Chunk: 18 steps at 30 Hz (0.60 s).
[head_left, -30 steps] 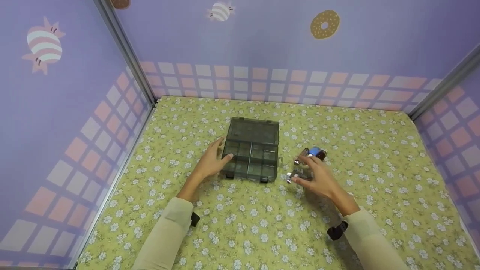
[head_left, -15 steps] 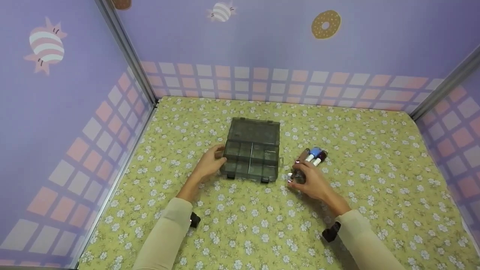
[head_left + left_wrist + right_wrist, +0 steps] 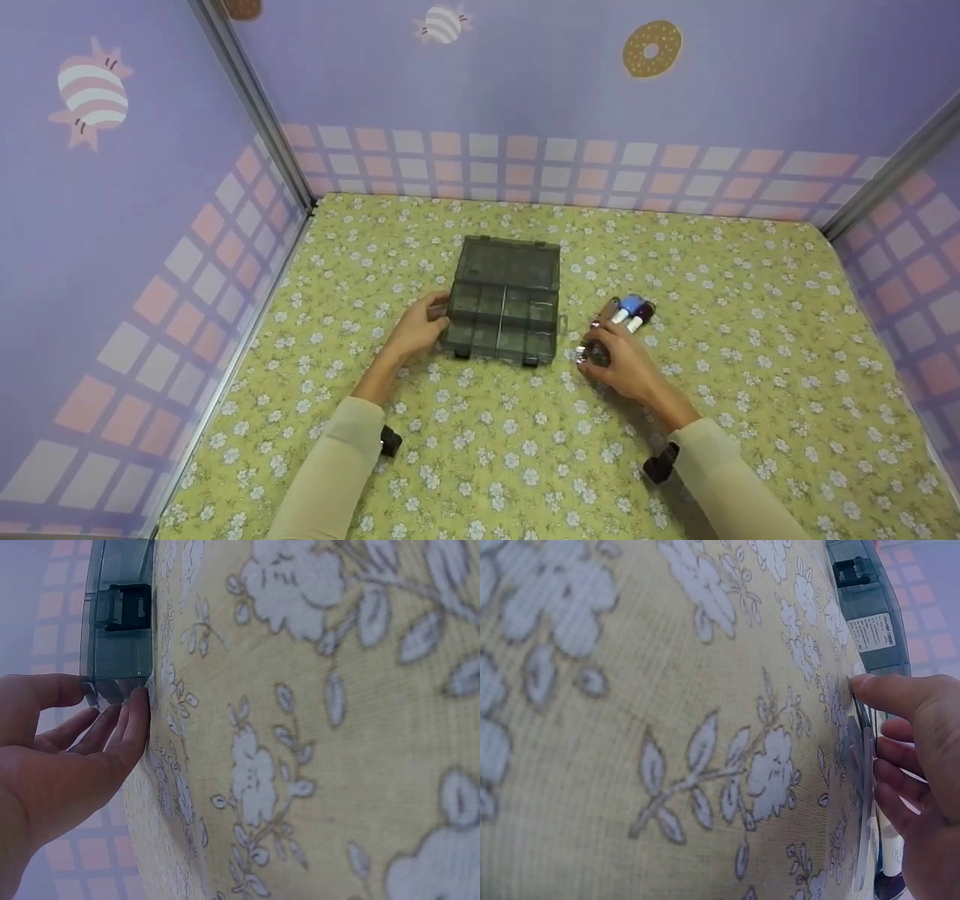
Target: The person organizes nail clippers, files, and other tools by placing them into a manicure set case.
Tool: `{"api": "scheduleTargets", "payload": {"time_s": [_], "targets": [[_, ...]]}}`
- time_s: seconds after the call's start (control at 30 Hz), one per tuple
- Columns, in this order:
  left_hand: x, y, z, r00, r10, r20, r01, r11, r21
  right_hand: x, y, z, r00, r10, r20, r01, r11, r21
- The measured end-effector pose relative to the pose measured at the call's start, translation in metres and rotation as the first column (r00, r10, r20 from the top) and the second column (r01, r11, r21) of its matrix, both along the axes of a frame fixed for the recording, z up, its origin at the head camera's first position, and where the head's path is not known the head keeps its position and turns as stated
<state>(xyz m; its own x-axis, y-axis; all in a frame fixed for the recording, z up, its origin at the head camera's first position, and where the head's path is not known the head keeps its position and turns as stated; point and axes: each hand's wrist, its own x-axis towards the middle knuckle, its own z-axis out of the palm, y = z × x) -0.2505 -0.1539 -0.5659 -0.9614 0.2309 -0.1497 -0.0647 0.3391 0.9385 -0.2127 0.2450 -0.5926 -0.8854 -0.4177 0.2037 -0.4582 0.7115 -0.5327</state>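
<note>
A translucent dark grey compartment box point(image 3: 504, 352) lies with its lid folded back on the flowered cloth. My left hand point(image 3: 417, 328) rests against the box's left side; in the left wrist view the thumb and fingertips touch its end wall, relaxed. To the right of the box, my right hand point(image 3: 621, 360) pinches a small dark, flat item with a shiny silver end point(image 3: 582, 354), mostly hidden by the fingers. Just beyond lie a brown item with a silver tip point(image 3: 607, 309), a blue bottle with a white cap point(image 3: 631, 303) and a dark red one with a white cap point(image 3: 643, 310).
Yellow flowered cloth point(image 3: 480, 450) covers the table. Purple printed walls point(image 3: 525, 82) enclose it at the back and both sides. A label point(image 3: 871, 633) shows on the box's side in the right wrist view.
My right hand has closed in on the dark item with the silver end, its fingers now nearer together. The left thumb has slid off the box's top to its left edge.
</note>
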Motion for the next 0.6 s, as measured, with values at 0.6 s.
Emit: {"api": "scheduleTargets", "payload": {"time_s": [0.6], "targets": [[0.0006, -0.0021, -0.0004, 0.999, -0.003, 0.035, 0.002, 1.0, 0.026, -0.0047, -0.0043, -0.003, 0.999, -0.005, -0.036, 0.005, 1.0, -0.005]]}}
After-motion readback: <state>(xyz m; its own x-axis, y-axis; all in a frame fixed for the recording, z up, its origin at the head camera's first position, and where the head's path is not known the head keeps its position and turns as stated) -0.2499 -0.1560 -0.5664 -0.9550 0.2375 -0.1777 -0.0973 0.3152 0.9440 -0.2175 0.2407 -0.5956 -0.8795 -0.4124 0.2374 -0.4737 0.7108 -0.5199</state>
